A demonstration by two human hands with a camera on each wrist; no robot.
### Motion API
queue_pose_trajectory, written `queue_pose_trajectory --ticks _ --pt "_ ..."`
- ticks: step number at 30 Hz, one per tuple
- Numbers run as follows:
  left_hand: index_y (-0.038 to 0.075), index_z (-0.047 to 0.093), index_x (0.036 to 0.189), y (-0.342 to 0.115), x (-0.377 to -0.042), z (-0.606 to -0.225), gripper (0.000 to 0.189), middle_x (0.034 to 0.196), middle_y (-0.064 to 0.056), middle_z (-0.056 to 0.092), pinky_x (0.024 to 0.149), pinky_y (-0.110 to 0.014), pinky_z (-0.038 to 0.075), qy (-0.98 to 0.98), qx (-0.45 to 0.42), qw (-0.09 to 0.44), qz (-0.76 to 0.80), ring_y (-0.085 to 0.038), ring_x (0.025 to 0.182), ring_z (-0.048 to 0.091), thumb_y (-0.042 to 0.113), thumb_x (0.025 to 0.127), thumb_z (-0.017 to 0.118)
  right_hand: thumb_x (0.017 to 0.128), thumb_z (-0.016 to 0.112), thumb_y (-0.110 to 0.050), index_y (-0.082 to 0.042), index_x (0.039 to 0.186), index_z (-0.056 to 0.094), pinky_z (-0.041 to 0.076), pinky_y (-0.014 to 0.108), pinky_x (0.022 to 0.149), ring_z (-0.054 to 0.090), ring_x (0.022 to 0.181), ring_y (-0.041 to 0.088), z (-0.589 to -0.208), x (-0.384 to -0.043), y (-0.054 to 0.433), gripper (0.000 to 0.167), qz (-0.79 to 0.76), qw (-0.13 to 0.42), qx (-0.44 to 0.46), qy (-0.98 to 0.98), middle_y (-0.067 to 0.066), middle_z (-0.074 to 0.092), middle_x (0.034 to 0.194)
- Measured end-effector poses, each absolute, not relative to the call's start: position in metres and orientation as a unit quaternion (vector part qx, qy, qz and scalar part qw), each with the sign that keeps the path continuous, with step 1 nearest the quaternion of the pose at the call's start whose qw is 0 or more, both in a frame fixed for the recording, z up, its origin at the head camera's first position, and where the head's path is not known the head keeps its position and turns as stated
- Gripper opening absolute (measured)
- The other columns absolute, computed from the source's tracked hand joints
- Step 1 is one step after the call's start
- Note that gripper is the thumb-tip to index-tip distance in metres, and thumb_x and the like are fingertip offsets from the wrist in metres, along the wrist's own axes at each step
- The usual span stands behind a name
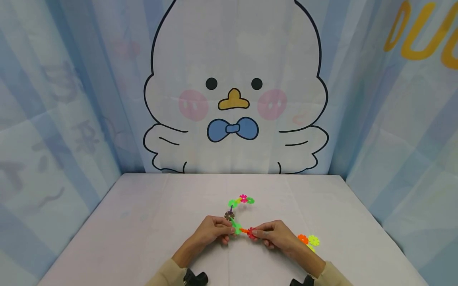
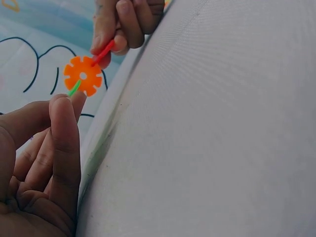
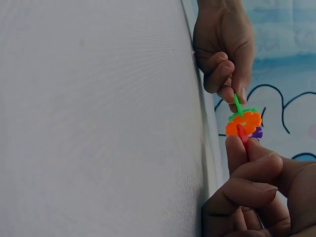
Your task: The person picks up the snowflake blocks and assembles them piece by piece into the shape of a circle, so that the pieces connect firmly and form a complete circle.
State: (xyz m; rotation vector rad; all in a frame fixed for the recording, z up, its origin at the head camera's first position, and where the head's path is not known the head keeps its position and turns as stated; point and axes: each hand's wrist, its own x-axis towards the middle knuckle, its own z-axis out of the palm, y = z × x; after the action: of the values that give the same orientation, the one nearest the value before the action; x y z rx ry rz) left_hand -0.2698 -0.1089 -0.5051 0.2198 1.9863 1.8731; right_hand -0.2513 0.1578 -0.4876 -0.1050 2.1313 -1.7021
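Observation:
A curved chain of notched plastic snowflake discs runs across the table in the head view, with a pink disc (image 1: 243, 198) and a brown disc (image 1: 229, 215) along it. My left hand (image 1: 216, 230) pinches a green disc (image 2: 74, 89) near the chain's close end. Between the hands, an orange disc (image 2: 83, 75) is slotted onto that green one. My right hand (image 1: 272, 234) pinches a red disc (image 3: 242, 134) between thumb and finger; its edge meets the orange disc's rim. In the wrist views, a purple disc (image 3: 257, 132) shows behind the orange one.
Beside the right forearm lie a loose orange disc (image 1: 303, 238) and yellow discs (image 1: 313, 240), partly behind the arm. The white table (image 1: 161, 206) ends at a curtain backdrop (image 1: 236, 47) with a cartoon duck. Further curtains hang on both sides.

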Motion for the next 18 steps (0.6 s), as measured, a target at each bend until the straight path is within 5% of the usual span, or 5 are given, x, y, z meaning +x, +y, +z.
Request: queue_pose_trajectory --ticks 18 --pt "-0.003 0.078 0.101 -0.109 -0.27 -0.505 0.016 0.077 0.001 0.078 0.06 -0.021 0.06 0.714 0.066 0.188 0.671 -0.005 0.06 0.066 0.009 0.091 0.081 0.095 0.08 -0.02 0.002 0.107 0.081 0.031 0.021 0.048 0.039 0.052 0.009 -0.489 -0.252 0.147 0.025 -0.588 0.166 -0.03 0.791 -0.004 0.073 0.074"
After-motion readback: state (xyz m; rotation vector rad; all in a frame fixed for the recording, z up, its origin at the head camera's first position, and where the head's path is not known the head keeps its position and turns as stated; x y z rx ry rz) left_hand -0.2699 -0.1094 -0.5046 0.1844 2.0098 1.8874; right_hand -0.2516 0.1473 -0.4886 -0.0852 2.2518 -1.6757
